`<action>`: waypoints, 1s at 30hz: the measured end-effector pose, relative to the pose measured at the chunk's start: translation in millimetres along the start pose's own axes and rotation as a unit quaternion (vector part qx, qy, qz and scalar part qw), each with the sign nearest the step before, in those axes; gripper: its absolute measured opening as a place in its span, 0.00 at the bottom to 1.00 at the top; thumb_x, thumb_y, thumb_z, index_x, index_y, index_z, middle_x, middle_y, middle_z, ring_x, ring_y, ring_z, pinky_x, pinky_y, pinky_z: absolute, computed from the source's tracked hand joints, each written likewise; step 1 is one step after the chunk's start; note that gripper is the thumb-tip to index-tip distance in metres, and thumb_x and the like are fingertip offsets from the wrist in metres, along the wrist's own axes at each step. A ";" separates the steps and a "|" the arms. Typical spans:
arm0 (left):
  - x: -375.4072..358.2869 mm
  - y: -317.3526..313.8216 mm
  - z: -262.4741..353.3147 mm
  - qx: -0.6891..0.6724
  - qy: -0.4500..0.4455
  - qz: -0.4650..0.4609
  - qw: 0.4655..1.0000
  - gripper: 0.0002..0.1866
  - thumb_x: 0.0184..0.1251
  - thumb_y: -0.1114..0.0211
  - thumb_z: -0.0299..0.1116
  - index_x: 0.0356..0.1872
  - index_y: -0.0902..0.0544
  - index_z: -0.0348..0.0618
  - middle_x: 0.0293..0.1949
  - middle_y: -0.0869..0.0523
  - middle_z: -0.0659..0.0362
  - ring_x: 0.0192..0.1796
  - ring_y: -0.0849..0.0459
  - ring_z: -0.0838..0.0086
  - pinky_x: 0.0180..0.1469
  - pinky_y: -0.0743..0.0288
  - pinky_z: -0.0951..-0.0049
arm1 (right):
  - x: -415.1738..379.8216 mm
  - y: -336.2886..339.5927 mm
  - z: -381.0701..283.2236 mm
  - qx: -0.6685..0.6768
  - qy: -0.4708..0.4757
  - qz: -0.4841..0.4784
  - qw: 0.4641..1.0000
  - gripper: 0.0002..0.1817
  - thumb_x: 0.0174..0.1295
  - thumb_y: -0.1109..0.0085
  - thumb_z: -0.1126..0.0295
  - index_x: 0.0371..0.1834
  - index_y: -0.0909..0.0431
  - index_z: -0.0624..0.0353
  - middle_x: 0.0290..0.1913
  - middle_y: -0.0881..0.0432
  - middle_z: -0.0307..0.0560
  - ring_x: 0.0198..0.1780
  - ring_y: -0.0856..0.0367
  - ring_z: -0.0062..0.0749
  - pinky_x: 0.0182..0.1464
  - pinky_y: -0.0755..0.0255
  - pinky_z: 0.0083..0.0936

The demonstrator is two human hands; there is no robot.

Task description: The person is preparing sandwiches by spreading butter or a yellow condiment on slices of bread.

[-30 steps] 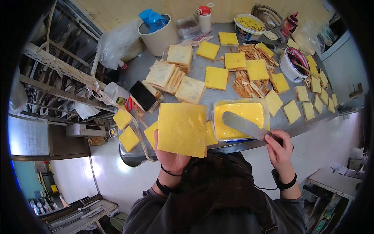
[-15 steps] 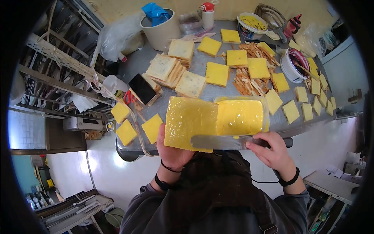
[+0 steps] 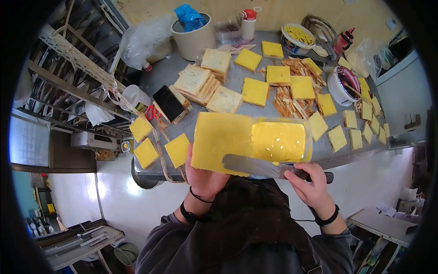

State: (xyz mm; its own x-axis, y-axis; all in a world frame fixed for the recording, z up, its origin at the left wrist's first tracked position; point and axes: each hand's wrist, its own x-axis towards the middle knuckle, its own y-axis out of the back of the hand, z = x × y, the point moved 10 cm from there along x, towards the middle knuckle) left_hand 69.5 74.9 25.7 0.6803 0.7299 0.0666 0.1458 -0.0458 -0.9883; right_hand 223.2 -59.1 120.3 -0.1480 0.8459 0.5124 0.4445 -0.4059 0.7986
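Note:
My left hand [image 3: 206, 179] holds up a square slice of bread [image 3: 221, 141] coated with yellow spread, flat on the palm. My right hand [image 3: 309, 185] grips the dark handle of a spreading knife [image 3: 255, 166]; its flat blade lies across the slice's near edge. Just behind stands a clear tub of yellow spread [image 3: 279, 140] at the front edge of the metal table [image 3: 237, 82].
Several yellow-coated slices [image 3: 255, 91] lie across the table, with stacks of plain bread [image 3: 200, 82], a pile of cut crusts [image 3: 292, 102], a phone [image 3: 167, 103], a beige bucket [image 3: 194, 36], bowls [image 3: 344, 82] and bottles at the back. A metal rack [image 3: 68, 68] stands left.
The knife left the tub and swung down to lie across the near edge of the held slice. The slice shifted slightly right, beside the tub.

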 end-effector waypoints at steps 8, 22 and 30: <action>-2.0 -6.2 3.9 -0.076 -0.008 0.000 0.997 0.31 0.76 0.60 0.53 0.70 0.36 0.42 0.71 0.35 0.51 0.73 0.37 0.53 0.73 0.47 0.47 | -18.1 19.0 13.5 0.125 -0.037 0.087 0.988 0.15 0.51 0.35 0.79 0.43 0.17 0.55 0.43 0.18 0.48 0.32 0.21 0.36 0.33 0.27 0.27; -7.0 -0.8 -27.0 -0.101 0.036 0.030 0.994 0.31 0.77 0.61 0.53 0.71 0.39 0.42 0.71 0.35 0.48 0.70 0.34 0.50 0.72 0.42 0.46 | 13.1 -15.0 23.8 0.304 -0.140 0.203 0.920 0.11 0.67 0.56 0.84 0.48 0.25 0.66 0.42 0.20 0.54 0.31 0.19 0.33 0.35 0.24 0.23; -2.1 10.0 -38.3 -0.075 0.038 0.069 0.994 0.31 0.77 0.60 0.53 0.71 0.39 0.41 0.69 0.33 0.49 0.68 0.32 0.51 0.70 0.38 0.48 | 16.2 -27.2 16.6 0.266 -0.127 0.196 0.935 0.20 0.55 0.46 0.88 0.51 0.26 0.60 0.43 0.19 0.54 0.36 0.18 0.46 0.36 0.23 0.30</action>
State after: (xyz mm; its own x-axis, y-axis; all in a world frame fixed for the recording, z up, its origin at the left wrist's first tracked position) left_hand 97.0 46.7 21.0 0.7529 0.6560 -0.0528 0.1490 -0.2480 -0.9572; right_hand 223.4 -28.7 101.6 0.3043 0.7502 0.5870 0.8075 -0.5301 0.2589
